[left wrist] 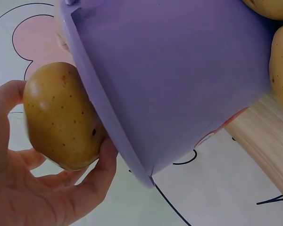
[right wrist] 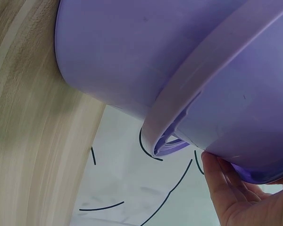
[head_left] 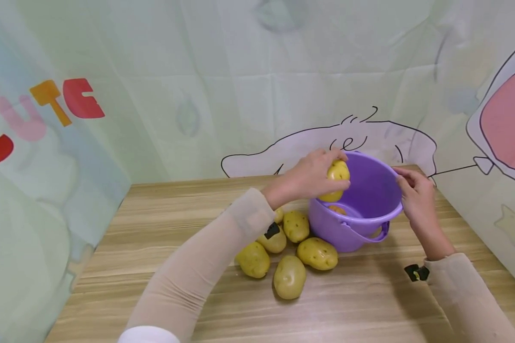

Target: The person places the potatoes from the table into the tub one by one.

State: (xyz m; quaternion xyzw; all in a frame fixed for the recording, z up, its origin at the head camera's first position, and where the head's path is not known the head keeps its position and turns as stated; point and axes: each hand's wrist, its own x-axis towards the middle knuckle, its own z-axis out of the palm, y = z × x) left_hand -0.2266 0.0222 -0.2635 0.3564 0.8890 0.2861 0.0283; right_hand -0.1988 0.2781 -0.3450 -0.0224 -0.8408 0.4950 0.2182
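Observation:
My left hand [head_left: 311, 174] grips a yellow potato [head_left: 338, 177] at the near-left rim of a purple bucket [head_left: 356, 228]. In the left wrist view this potato [left wrist: 61, 117] overlaps the bucket's rim, with fingers and thumb spread around its sides. My right hand [head_left: 418, 193] holds the bucket's right rim, and the right wrist view shows its fingers [right wrist: 214, 181] at that edge. The bucket leans a little toward me, its handle [head_left: 375, 236] hanging down in front. Inside at the bottom, part of an orange-brown thing [head_left: 337, 209] shows.
Several potatoes [head_left: 290, 277] lie on the wooden table [head_left: 163, 228] left of and in front of the bucket; my left forearm covers some of them. A printed cloth backdrop [head_left: 223, 95] stands right behind the table, and another side of it runs along the right.

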